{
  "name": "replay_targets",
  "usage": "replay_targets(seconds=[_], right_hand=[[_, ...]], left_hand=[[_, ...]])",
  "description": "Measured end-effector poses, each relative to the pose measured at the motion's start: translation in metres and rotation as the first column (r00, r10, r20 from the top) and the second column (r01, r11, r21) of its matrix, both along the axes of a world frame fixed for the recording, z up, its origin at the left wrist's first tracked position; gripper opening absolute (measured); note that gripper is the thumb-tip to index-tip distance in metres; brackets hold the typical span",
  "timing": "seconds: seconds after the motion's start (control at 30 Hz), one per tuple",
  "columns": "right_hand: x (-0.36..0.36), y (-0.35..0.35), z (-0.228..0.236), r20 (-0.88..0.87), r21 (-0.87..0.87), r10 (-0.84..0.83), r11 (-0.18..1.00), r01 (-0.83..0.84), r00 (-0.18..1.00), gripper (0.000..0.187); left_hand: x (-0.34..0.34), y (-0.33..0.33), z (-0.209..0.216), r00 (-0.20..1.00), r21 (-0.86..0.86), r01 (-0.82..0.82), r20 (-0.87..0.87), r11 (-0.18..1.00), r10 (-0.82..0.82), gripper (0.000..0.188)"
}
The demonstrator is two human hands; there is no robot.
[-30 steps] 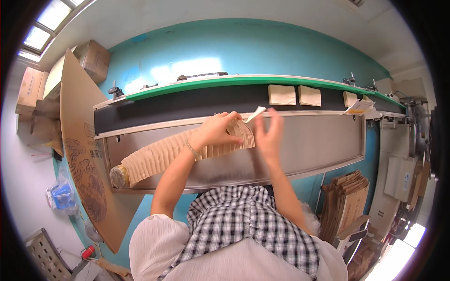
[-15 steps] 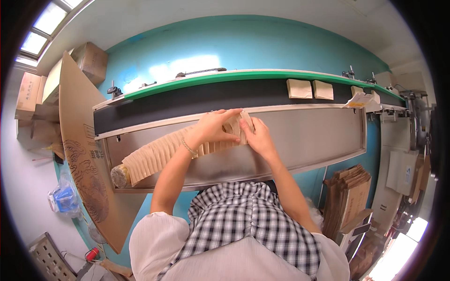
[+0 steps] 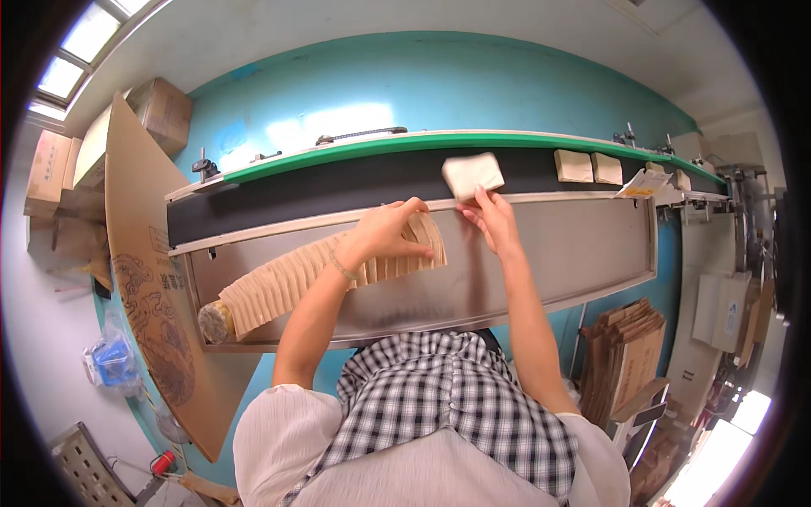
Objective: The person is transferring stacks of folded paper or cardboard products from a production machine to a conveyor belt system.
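A long, curved row of folded beige tissue packs [image 3: 287, 275] lies standing on edge on a metal tray [image 3: 557, 241]. My left hand [image 3: 384, 234] spans the right end of this row, thumb on the near side and fingers over the far side, gripping the last packs. Out over the black conveyor belt [image 3: 338, 184], my right hand [image 3: 492, 221] pinches one beige tissue pack [image 3: 473, 176] by its near edge between thumb and fingers. Farther right on the belt sit two similar packs [image 3: 574, 166], with smaller ones beyond. A round, clear-wrapped object [image 3: 216, 322] rests against the row's left end.
A green rail [image 3: 405, 145] runs along the belt's far side. Beside the tray's left end stands a large cardboard sheet [image 3: 156, 296]. Flattened cartons [image 3: 625, 355] lean below right, and a white card [image 3: 644, 183] hangs over the belt's right part.
My right hand has drawn a tissue pack off the row's end and carried it right and away over the belt. Packs on the belt have shifted right. My left hand stays on the row.
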State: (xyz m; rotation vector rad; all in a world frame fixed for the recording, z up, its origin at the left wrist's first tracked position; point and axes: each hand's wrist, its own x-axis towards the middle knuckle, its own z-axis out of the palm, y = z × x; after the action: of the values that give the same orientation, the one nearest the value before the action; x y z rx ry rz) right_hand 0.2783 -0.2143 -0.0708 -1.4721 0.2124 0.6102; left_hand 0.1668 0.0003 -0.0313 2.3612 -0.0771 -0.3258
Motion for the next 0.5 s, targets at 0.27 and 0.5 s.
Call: replay_targets(seconds=[0.27, 0.5], right_hand=[[-0.080, 0.016, -0.018, 0.393, -0.338, 0.379, 0.907, -0.252, 0.838, 0.040], [-0.063, -0.006, -0.001, -0.050, -0.196, 0.478, 0.856, -0.477, 0.877, 0.035]], left_hand=[[-0.013, 0.002, 0.009, 0.992, 0.073, 0.003, 0.126, 0.997, -0.012, 0.079], [-0.019, 0.010, 0.004, 0.999, -0.017, -0.024, 0.023, 1.000, 0.025, 0.074]])
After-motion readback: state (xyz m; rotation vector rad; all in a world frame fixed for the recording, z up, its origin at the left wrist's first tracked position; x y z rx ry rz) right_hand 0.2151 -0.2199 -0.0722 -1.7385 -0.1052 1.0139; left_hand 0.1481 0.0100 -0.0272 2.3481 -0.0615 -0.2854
